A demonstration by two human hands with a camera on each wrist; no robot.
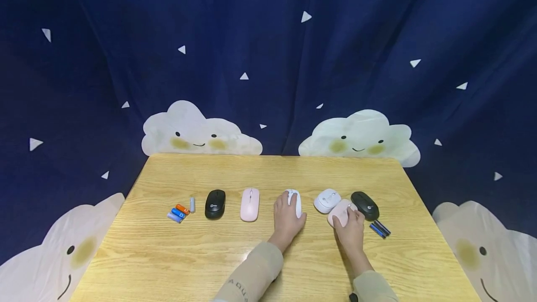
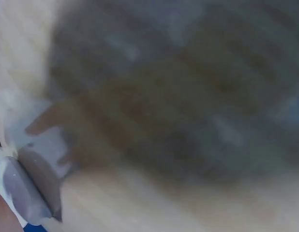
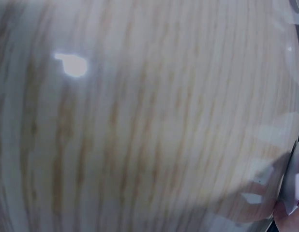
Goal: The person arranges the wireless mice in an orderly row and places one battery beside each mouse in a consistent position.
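On the wooden table, my left hand grips a white mouse, fingers over its top and thumb along its right side. My right hand holds a pale pink mouse by its sides. That mouse lies close against a white mouse and a black mouse. At the left edge of the left wrist view, part of the gripped mouse shows. The right wrist view catches a thumb against the mouse at its right edge.
Left of my left hand lie another pink mouse and a black mouse. Several batteries, one orange, lie at the far left. Dark blue batteries lie at the right. A navy curtain hangs behind the table.
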